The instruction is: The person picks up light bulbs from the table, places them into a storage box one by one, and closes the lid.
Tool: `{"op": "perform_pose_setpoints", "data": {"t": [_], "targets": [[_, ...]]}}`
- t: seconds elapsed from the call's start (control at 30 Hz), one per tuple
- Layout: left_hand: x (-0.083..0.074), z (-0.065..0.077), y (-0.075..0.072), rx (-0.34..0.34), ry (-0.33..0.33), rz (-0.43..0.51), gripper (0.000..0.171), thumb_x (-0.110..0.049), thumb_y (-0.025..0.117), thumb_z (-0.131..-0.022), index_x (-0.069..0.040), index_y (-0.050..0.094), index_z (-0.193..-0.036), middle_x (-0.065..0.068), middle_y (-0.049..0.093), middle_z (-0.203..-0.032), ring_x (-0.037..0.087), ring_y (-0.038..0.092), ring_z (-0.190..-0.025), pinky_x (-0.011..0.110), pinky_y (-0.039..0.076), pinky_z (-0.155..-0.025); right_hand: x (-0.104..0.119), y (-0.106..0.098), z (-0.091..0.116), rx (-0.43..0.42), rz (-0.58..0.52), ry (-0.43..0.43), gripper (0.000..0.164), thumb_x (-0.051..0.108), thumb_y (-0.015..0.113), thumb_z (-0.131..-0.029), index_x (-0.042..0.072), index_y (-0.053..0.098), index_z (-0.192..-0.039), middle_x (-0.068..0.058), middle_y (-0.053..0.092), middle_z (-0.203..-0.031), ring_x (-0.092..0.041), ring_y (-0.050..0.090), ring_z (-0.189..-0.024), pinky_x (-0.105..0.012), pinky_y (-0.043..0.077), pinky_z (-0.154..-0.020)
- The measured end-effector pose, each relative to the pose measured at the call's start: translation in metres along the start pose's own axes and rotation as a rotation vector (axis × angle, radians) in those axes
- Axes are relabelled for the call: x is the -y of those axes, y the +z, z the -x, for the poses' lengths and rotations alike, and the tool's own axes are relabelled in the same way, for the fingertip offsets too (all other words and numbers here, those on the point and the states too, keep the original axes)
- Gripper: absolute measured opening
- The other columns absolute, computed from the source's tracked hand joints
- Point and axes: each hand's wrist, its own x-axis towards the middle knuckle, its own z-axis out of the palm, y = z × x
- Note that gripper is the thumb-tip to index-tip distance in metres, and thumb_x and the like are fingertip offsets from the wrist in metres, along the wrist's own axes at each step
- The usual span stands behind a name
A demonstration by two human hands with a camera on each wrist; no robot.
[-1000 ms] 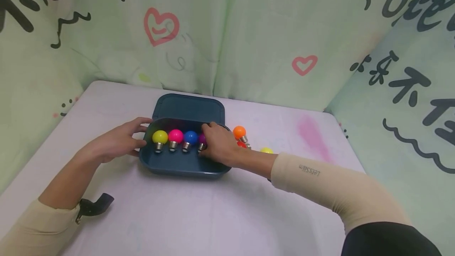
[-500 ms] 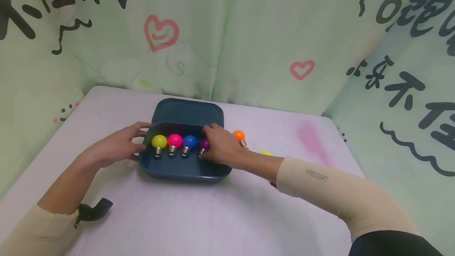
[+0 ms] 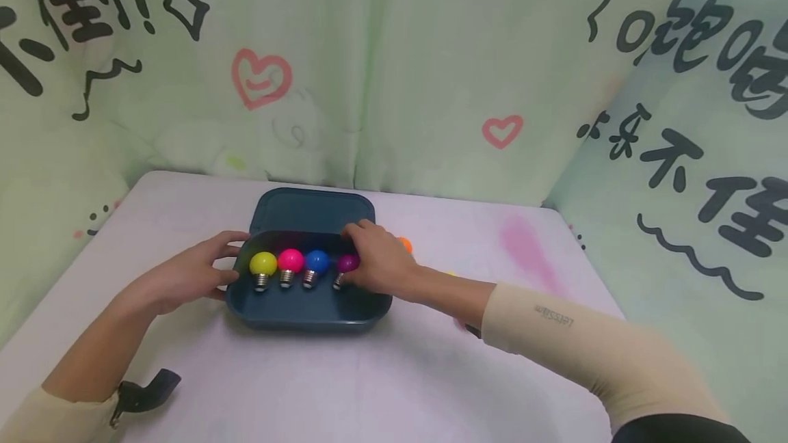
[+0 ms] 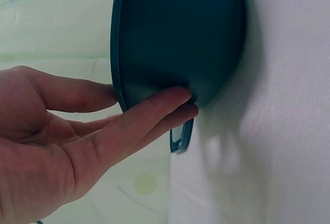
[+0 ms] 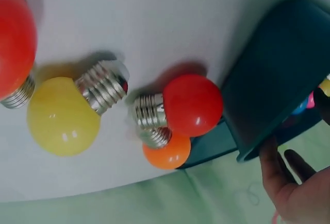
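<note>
A dark blue-green box [image 3: 295, 313] stands on the table with a row of coloured bulbs inside: yellow [image 3: 263, 263], pink [image 3: 291, 260], blue [image 3: 317, 262] and purple [image 3: 348, 263]. At the box's left end my left hand [image 3: 185, 272] touches the outer wall with nearly straight fingers; in the left wrist view its thumb meets the rim. My right hand [image 3: 384, 258] reaches over the right end, its thumb at the purple bulb's metal base. The right wrist view has one finger at the rim and the fingers spread. Part of the purple bulb is hidden behind this hand.
Behind the box lies a flat dark panel [image 3: 314, 207]. To the right of the box are loose bulbs, including a red one [image 5: 193, 105], an orange one [image 5: 167, 152], a yellow one [image 5: 63, 117] and another red one [image 5: 15, 44]. A curtain hangs behind the table.
The head view has tilted, so the scene sits lower. The purple bulb has shifted slightly right, away from the blue one. My left hand stays at the box's left end.
</note>
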Motion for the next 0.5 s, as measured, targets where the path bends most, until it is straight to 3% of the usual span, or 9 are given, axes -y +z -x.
{"op": "perform_pose_setpoints", "data": {"t": [0.23,0.37,0.5], "targets": [[-0.001,-0.003,0.0,0.008,0.002,0.0,0.067,-0.006,0.051,-0.095,-0.008,0.015,-0.151,0.031,0.022,-0.149,0.044,0.053,-0.118,0.044,0.056,-0.083,-0.019,-0.021,0.003,-0.083,-0.149,-0.013,0.058,0.031,0.082,-0.074,0.01,0.058,-0.123,-0.006,0.061,-0.115,-0.018,0.061,-0.096,-0.029,0.055,-0.077],[0.0,-0.002,0.001,0.016,-0.011,0.005,0.068,-0.006,0.051,-0.095,-0.008,0.013,-0.152,0.032,0.022,-0.149,0.046,0.05,-0.12,0.044,0.056,-0.083,-0.033,-0.033,0.006,-0.142,-0.185,0.003,0.052,0.026,0.08,-0.076,0.014,0.059,-0.122,-0.001,0.061,-0.116,-0.015,0.061,-0.093,-0.023,0.055,-0.072],[0.002,-0.002,0.002,0.018,-0.012,0.0,0.068,-0.006,0.051,-0.095,-0.009,0.013,-0.152,0.032,0.021,-0.15,0.046,0.05,-0.121,0.044,0.056,-0.083,-0.053,-0.04,0.007,-0.17,-0.213,0.034,0.043,0.016,0.075,-0.081,0.016,0.059,-0.122,-0.002,0.061,-0.115,-0.017,0.061,-0.096,-0.025,0.057,-0.073]]}}
